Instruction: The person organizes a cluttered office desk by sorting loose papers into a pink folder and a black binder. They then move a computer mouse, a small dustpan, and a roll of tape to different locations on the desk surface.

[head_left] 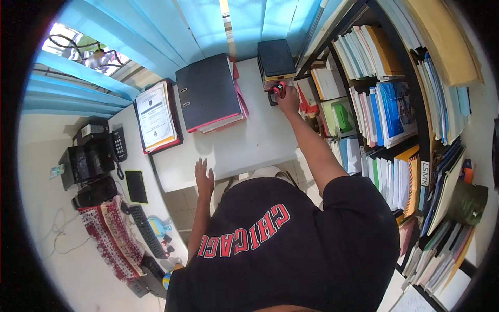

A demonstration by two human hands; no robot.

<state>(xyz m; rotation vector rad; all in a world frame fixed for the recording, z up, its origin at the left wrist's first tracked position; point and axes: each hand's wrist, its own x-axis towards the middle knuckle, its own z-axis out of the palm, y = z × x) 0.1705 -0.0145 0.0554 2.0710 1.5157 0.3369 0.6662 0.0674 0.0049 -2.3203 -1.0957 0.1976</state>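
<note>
My right hand point(287, 100) reaches far across the white desk point(249, 145) and grips a small red and black object point(279, 89) beside a stack of dark boxes point(276, 60) at the desk's far right corner. My left hand point(204, 177) rests flat, fingers spread, on the desk's near edge and holds nothing. A black ring binder point(208, 91) lies on a pile of red and pink folders in the middle of the desk, left of my right hand.
A clipboard with printed papers point(156, 117) lies at the desk's left. A shelf unit point(395, 114) packed with files and books stands on the right. A side counter on the left carries a telephone point(118, 144), a printer point(86, 161) and a keyboard point(147, 231). Blue vertical blinds point(171, 31) hang behind.
</note>
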